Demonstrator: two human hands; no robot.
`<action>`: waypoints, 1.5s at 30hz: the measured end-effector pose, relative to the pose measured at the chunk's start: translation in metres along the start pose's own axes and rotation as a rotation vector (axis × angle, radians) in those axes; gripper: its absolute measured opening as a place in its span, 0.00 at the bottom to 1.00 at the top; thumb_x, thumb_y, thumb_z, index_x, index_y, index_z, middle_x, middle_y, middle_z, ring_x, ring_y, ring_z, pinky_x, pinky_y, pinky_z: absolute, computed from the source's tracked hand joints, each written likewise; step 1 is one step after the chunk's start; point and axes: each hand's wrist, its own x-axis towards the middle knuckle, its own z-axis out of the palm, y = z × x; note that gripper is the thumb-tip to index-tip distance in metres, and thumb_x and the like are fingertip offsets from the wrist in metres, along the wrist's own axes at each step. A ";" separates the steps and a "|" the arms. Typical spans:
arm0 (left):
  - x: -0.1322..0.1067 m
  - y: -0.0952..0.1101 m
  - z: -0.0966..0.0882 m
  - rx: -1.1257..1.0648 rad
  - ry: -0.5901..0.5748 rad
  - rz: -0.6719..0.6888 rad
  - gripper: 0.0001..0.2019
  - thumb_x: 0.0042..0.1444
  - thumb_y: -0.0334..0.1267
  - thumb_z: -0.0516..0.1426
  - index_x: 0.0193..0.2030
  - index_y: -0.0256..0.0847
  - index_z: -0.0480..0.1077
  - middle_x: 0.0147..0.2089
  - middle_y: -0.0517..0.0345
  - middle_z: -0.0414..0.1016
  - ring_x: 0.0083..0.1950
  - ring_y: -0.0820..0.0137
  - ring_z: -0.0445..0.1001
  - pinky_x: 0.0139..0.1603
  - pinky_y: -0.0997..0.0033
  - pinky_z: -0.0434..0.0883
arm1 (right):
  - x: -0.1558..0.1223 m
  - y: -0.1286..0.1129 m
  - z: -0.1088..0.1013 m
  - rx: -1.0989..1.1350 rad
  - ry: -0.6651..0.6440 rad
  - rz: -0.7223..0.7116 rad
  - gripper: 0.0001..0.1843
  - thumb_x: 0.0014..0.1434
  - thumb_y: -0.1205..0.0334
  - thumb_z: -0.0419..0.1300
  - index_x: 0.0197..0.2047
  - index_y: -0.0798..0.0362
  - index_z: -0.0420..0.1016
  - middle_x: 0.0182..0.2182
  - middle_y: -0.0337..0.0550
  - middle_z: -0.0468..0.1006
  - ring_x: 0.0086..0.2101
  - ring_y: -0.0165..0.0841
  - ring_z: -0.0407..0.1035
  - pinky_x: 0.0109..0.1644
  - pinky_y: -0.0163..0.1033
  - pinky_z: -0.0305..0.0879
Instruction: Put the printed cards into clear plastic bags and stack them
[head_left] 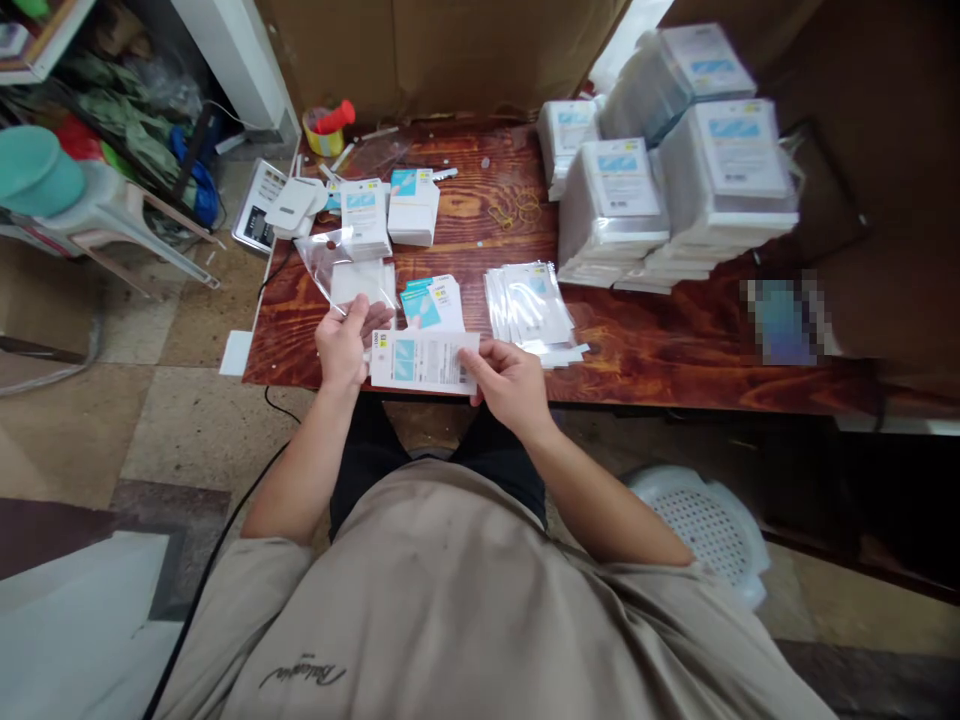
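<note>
My right hand point(514, 385) pinches the right end of a white printed card point(426, 362) between thumb and fingers. The card lies sideways just above the table's front edge. At its left end is my left hand point(349, 345), its thumb and fingers closed on a clear plastic bag point(321, 262) that sticks up past the fingertips. Just beyond the card, a loose pile of blue-and-white cards point(435, 303) rests on the table. Flat clear packets with cards inside point(529, 305) overlap beside my right hand.
Tall stacks of packed sleeves point(739, 150) fill the back right of the wooden table point(480, 210). Two card stacks point(412, 205) point(366, 215) stand at back left, near a tape roll point(324, 135) and a scale point(262, 205). Rubber bands point(517, 208) lie mid-table. A plastic stool point(705, 530) is at right.
</note>
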 end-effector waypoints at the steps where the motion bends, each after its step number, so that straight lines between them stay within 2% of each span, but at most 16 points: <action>1: -0.003 0.000 0.002 -0.021 -0.012 -0.002 0.17 0.53 0.46 0.70 0.38 0.40 0.70 0.37 0.51 0.83 0.38 0.64 0.84 0.39 0.68 0.79 | 0.002 0.004 0.003 0.021 0.028 0.020 0.26 0.57 0.37 0.66 0.32 0.54 0.74 0.19 0.35 0.71 0.15 0.27 0.62 0.16 0.33 0.57; 8: -0.025 -0.006 0.012 -0.080 -0.023 0.071 0.18 0.48 0.44 0.73 0.34 0.40 0.69 0.32 0.57 0.80 0.33 0.70 0.80 0.39 0.68 0.78 | 0.012 0.014 0.015 0.112 0.294 -0.090 0.25 0.55 0.38 0.68 0.31 0.53 0.72 0.20 0.35 0.72 0.17 0.26 0.64 0.18 0.32 0.62; 11: -0.031 -0.004 0.012 -0.079 -0.031 0.070 0.20 0.47 0.46 0.73 0.33 0.39 0.69 0.32 0.58 0.80 0.34 0.70 0.81 0.39 0.68 0.79 | 0.011 0.018 0.022 0.167 0.340 -0.106 0.25 0.56 0.38 0.68 0.32 0.53 0.72 0.23 0.36 0.75 0.19 0.28 0.67 0.19 0.34 0.68; 17: -0.038 0.006 0.003 -0.005 -0.078 -0.005 0.23 0.43 0.51 0.74 0.35 0.40 0.72 0.34 0.55 0.82 0.33 0.68 0.82 0.34 0.70 0.79 | 0.011 0.022 0.024 0.206 0.375 -0.146 0.25 0.56 0.37 0.68 0.32 0.51 0.71 0.22 0.35 0.74 0.18 0.29 0.70 0.18 0.33 0.69; 21: -0.045 0.002 0.003 0.028 -0.157 -0.020 0.23 0.45 0.52 0.74 0.37 0.39 0.73 0.35 0.54 0.82 0.35 0.67 0.83 0.39 0.68 0.81 | 0.009 0.018 0.030 0.289 0.306 -0.101 0.27 0.54 0.34 0.68 0.32 0.51 0.70 0.25 0.36 0.76 0.21 0.29 0.71 0.19 0.34 0.70; 25: -0.045 0.004 0.001 -0.020 -0.174 0.010 0.23 0.44 0.47 0.74 0.42 0.38 0.76 0.44 0.51 0.83 0.43 0.63 0.84 0.45 0.65 0.81 | 0.002 0.013 0.024 0.155 0.054 -0.062 0.28 0.55 0.34 0.68 0.30 0.53 0.73 0.24 0.38 0.76 0.22 0.28 0.69 0.23 0.34 0.71; 29: -0.048 0.009 0.003 0.007 -0.150 0.011 0.23 0.41 0.45 0.76 0.40 0.38 0.76 0.44 0.50 0.83 0.44 0.61 0.83 0.44 0.64 0.81 | -0.004 0.009 0.019 0.067 -0.123 -0.056 0.26 0.59 0.38 0.67 0.28 0.53 0.73 0.20 0.37 0.74 0.19 0.27 0.64 0.22 0.33 0.63; 31: -0.055 0.007 0.008 0.025 -0.195 -0.031 0.23 0.41 0.46 0.76 0.39 0.37 0.76 0.44 0.49 0.83 0.45 0.60 0.83 0.43 0.65 0.81 | -0.003 0.009 0.023 0.064 -0.071 -0.081 0.26 0.59 0.37 0.66 0.28 0.53 0.73 0.20 0.38 0.74 0.20 0.28 0.64 0.24 0.34 0.62; 34: -0.066 0.002 0.012 0.034 -0.278 -0.105 0.23 0.43 0.47 0.75 0.40 0.37 0.76 0.46 0.47 0.83 0.46 0.59 0.83 0.43 0.64 0.81 | 0.004 0.013 0.032 -0.085 0.130 -0.220 0.25 0.59 0.38 0.66 0.28 0.52 0.74 0.24 0.40 0.74 0.26 0.30 0.66 0.33 0.37 0.67; 36: -0.069 0.001 0.010 0.049 -0.307 -0.141 0.23 0.44 0.47 0.75 0.41 0.37 0.76 0.47 0.47 0.83 0.45 0.59 0.83 0.42 0.62 0.82 | 0.009 0.017 0.034 -0.212 0.249 -0.307 0.23 0.56 0.39 0.69 0.30 0.52 0.75 0.30 0.43 0.76 0.32 0.33 0.69 0.40 0.40 0.69; 38: -0.067 0.001 0.006 0.100 -0.338 -0.168 0.24 0.44 0.47 0.75 0.43 0.36 0.76 0.44 0.47 0.83 0.40 0.61 0.83 0.38 0.64 0.81 | 0.012 0.019 0.031 -0.266 0.289 -0.344 0.25 0.49 0.41 0.74 0.38 0.52 0.77 0.40 0.47 0.79 0.40 0.37 0.71 0.46 0.42 0.71; 40: -0.063 0.004 0.002 0.202 -0.420 -0.207 0.25 0.45 0.49 0.74 0.44 0.35 0.75 0.39 0.48 0.82 0.31 0.65 0.81 0.29 0.68 0.78 | 0.014 0.019 0.026 -0.179 0.166 -0.304 0.34 0.46 0.42 0.76 0.50 0.52 0.75 0.48 0.50 0.79 0.44 0.39 0.73 0.47 0.42 0.72; 42: -0.057 0.007 -0.001 0.334 -0.539 -0.227 0.26 0.47 0.51 0.73 0.45 0.35 0.75 0.34 0.50 0.80 0.25 0.68 0.77 0.22 0.71 0.73 | 0.016 0.019 0.015 0.008 -0.045 -0.175 0.36 0.50 0.42 0.72 0.56 0.52 0.72 0.44 0.46 0.80 0.40 0.36 0.75 0.43 0.41 0.74; 43: -0.053 0.009 -0.002 0.405 -0.575 -0.207 0.26 0.48 0.52 0.72 0.46 0.36 0.74 0.33 0.50 0.79 0.24 0.68 0.75 0.22 0.71 0.72 | 0.019 0.019 0.007 0.091 -0.107 -0.103 0.35 0.52 0.41 0.70 0.56 0.52 0.71 0.39 0.43 0.80 0.35 0.34 0.75 0.40 0.40 0.73; 44: -0.049 0.012 -0.004 0.486 -0.561 -0.147 0.26 0.50 0.53 0.70 0.48 0.37 0.73 0.33 0.51 0.79 0.25 0.68 0.75 0.23 0.71 0.72 | 0.023 0.021 -0.002 0.140 -0.104 -0.047 0.33 0.54 0.41 0.68 0.55 0.52 0.71 0.35 0.41 0.80 0.31 0.32 0.74 0.37 0.39 0.72; 45: -0.044 0.014 -0.006 0.588 -0.491 -0.045 0.25 0.52 0.53 0.69 0.49 0.38 0.72 0.34 0.51 0.79 0.28 0.67 0.76 0.27 0.69 0.74 | 0.028 0.023 -0.014 0.148 -0.037 -0.016 0.31 0.54 0.42 0.67 0.54 0.53 0.71 0.32 0.39 0.79 0.28 0.31 0.72 0.34 0.38 0.71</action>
